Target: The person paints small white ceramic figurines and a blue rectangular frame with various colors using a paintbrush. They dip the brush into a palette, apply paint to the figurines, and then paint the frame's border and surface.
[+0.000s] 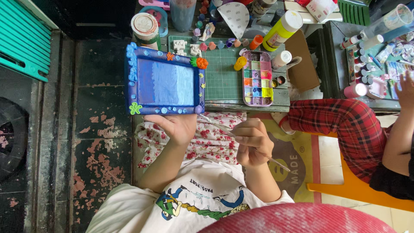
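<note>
My left hand [176, 126] holds the lower edge of a blue painted frame [165, 80] with small clay shapes stuck along its border and a blue-to-pale panel in the middle. The frame is lifted over the left end of the green cutting mat [222, 77]. My right hand [252, 142] grips a thin paintbrush [241, 139], whose tip points toward the frame's lower right corner. Right of the frame, a paint palette [257, 79] with many coloured wells lies on the mat.
Paint bottles, a yellow tube [282, 29], a taped jar [145, 26] and small clay figures crowd the table's far side. Another person in red plaid trousers [345, 125] sits at right on an orange chair, working at a second table of paints.
</note>
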`<move>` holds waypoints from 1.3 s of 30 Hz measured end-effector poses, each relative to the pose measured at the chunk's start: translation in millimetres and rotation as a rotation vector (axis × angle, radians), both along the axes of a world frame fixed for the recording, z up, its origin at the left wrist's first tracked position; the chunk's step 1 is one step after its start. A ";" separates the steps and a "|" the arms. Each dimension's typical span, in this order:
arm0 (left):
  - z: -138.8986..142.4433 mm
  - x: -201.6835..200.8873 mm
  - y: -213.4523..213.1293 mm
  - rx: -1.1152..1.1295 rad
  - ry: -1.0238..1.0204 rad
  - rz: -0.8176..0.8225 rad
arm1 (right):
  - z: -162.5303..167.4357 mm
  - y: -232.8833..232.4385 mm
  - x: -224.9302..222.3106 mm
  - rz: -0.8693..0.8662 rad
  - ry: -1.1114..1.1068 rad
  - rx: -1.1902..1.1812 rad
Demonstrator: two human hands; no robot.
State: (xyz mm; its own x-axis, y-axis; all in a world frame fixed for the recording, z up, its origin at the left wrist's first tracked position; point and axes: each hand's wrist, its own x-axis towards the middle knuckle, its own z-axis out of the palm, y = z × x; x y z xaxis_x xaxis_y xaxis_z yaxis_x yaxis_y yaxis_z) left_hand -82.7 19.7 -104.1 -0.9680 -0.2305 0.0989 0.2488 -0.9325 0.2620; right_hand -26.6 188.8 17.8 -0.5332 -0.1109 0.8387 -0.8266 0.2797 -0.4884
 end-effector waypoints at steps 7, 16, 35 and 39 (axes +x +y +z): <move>0.2 1.2 -1.5 0.005 0.098 -0.037 | -0.7 1.3 -1.5 -0.022 0.019 -0.013; -18.2 -1.9 -2.3 -0.003 0.087 -0.054 | 2.8 2.8 -1.0 -0.011 -0.065 -0.047; -41.1 -9.0 -4.3 0.006 0.090 -0.057 | 8.2 5.1 0.2 0.010 -0.083 -0.064; -34.6 -6.5 -6.3 0.123 0.240 -0.111 | 3.6 7.6 4.0 0.005 -0.091 -0.035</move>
State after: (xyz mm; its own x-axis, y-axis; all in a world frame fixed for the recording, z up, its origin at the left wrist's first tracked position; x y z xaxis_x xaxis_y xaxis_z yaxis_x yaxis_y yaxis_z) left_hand -89.2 13.4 -138.7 -0.9402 -0.1490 0.3063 0.1848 -0.9786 0.0911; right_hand -22.6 196.4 21.4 -0.6071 -0.0857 0.7900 -0.7796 0.2570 -0.5711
